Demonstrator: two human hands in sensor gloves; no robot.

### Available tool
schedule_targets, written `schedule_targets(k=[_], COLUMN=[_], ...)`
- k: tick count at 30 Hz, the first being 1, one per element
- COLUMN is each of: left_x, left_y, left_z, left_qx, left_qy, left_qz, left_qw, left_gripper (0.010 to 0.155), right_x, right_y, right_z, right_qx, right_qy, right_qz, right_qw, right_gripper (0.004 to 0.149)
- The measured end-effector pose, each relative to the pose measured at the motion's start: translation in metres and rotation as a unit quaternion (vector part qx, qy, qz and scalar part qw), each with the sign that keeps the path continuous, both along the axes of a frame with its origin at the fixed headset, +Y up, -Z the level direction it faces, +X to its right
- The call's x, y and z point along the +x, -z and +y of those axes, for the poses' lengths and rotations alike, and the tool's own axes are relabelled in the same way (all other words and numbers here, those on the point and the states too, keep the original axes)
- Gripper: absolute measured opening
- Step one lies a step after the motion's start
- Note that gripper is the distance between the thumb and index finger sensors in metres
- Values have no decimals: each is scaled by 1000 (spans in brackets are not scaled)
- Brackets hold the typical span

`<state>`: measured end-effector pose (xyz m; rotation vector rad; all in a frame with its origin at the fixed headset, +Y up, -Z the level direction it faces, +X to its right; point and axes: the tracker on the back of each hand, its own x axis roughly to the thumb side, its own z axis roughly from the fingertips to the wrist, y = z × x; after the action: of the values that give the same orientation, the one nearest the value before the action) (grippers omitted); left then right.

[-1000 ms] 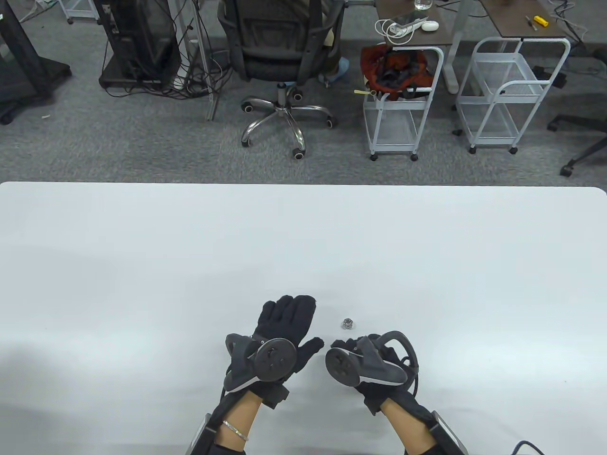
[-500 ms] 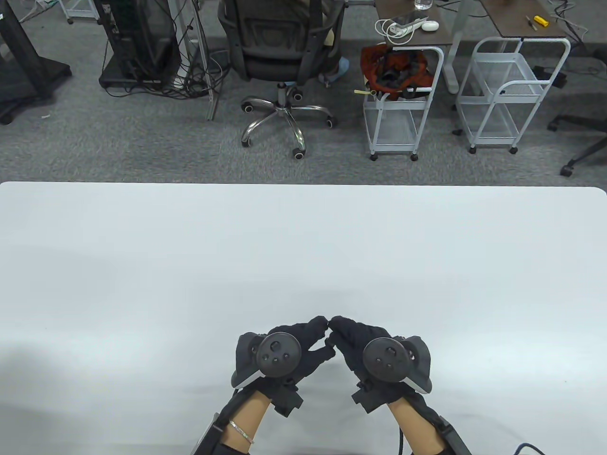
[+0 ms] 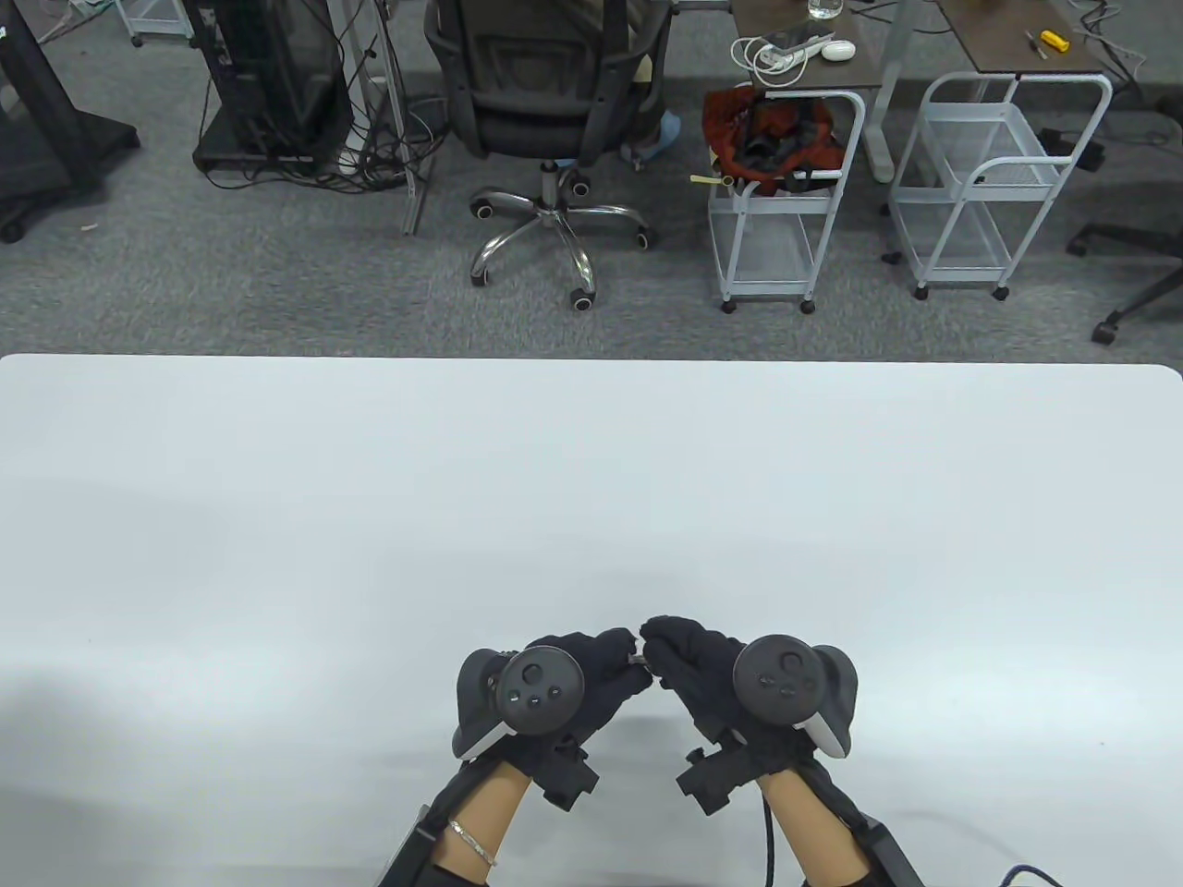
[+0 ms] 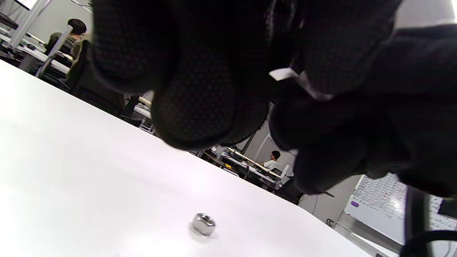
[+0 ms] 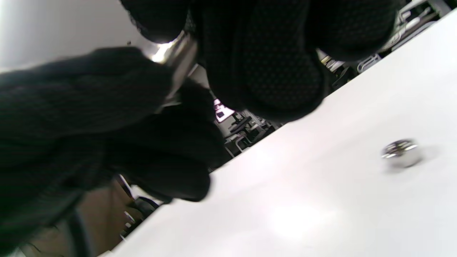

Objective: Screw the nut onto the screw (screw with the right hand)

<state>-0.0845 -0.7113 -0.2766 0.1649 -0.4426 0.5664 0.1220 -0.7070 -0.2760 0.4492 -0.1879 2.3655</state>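
Both hands met at lower centre of frame
Left hand (image 3: 591,670) and right hand (image 3: 689,661) grips pinched screw (image 5: 178,53); nut (image 4: 203,223) lay loose on counter (image 3: 591,480).

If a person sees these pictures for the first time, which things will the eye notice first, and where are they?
First come the two black gloved hands at the near edge of the white table: the left hand and right hand meet fingertip to fingertip, with a bit of shiny metal between them. Next, in the wrist views, a small silver nut lies alone on the table beneath the hands.
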Motion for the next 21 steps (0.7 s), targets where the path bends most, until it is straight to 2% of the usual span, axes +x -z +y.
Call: schedule_targets(k=[3,8,16,21], left_x=[-5,-14,-23,-27], left_y=[3,9,13,14], left_z=[-4,-9,-12,-13], left_qx=[-2,-19,-45,-59], left_qy=[20,21,-7,-28], left_qz=[18,39,49,52], left_qw=[1000,999,998,997], left_gripper=[51,50,50,50], right_x=[3,1,-24,-38], right_y=[6,23,59,76], right_z=[0,-7,-35,-50], right_qx=[14,-47,-130,-147], right_qy=[-69,-190,-338,-404], right_qz=[-18,-23,-21,-26], right_qw=[997,980,932,903], right_gripper=[48,56,62,58])
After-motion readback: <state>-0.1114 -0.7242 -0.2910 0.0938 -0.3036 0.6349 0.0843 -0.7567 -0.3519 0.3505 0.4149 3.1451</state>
